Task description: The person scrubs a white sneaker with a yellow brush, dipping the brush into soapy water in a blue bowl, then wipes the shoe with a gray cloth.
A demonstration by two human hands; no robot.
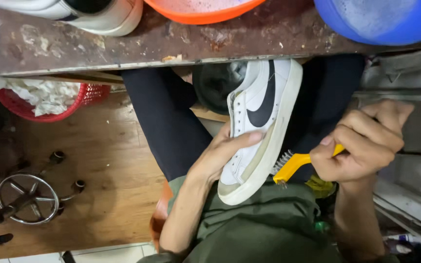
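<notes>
A white sneaker (257, 114) with a black side mark lies on its side over my lap, its sole turned right. My left hand (222, 153) grips the sneaker from the left, fingers across its side panel. My right hand (364, 141) is closed on the handle of a small yellow wire brush (291, 165). The brush's bristles touch the sneaker's sole edge near the toe end.
A worn bench top (171, 41) crosses the top of the view, bearing another white sneaker (101, 14), an orange basin (203, 9) and a blue basin (381, 19). A red basket (86, 95) with white rags sits at left. A stool's metal ring base (28, 199) stands on the wooden floor.
</notes>
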